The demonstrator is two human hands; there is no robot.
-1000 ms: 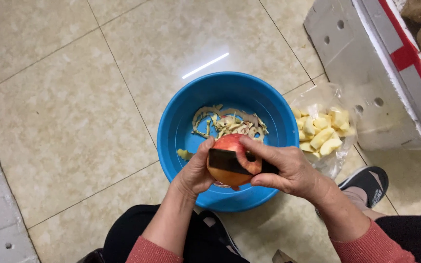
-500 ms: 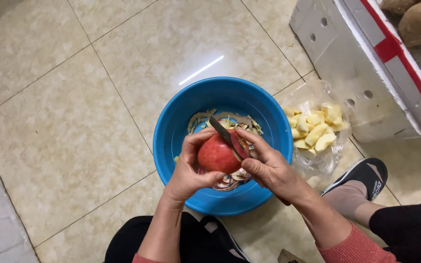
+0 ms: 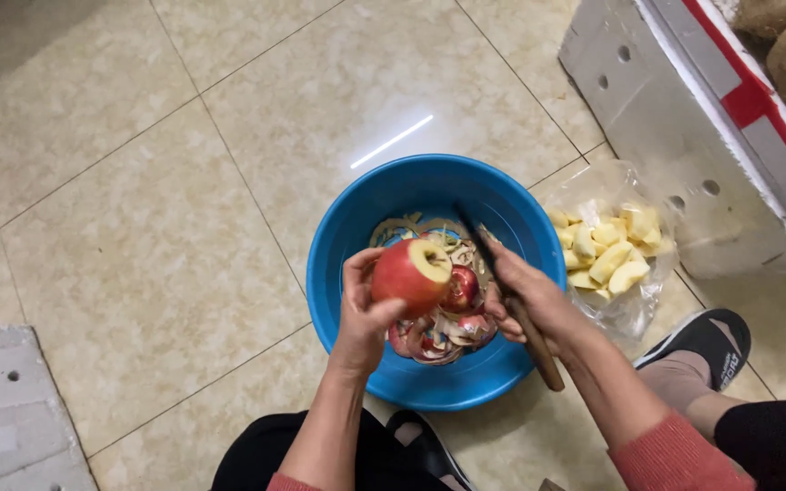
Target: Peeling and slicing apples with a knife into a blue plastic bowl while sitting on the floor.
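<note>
The left hand point(image 3: 367, 314) holds a red apple point(image 3: 409, 275) above the blue bowl point(image 3: 357, 227), its fingers curled closed around the fruit's left and lower side. The top of the apple is already pared, showing a pale patch of flesh around the stem end. The right hand point(image 3: 525, 298) is closed around the brown handle of a knife point(image 3: 513, 305), whose dark blade points up and away over the bowl, just beside the apple but apart from it. In the bottom of the bowl lies a heap of red and pale peelings point(image 3: 443, 323).

The bowl stands on the tiled floor point(image 3: 138, 227). Touching its right rim is a clear plastic bag point(image 3: 634, 300) holding pale yellow apple pieces point(image 3: 604, 247). Toward the upper right corner of the floor stands a white foam box point(image 3: 684, 145) with red tape, and a foot in a black sandal point(image 3: 707, 350) rests below the bag.
</note>
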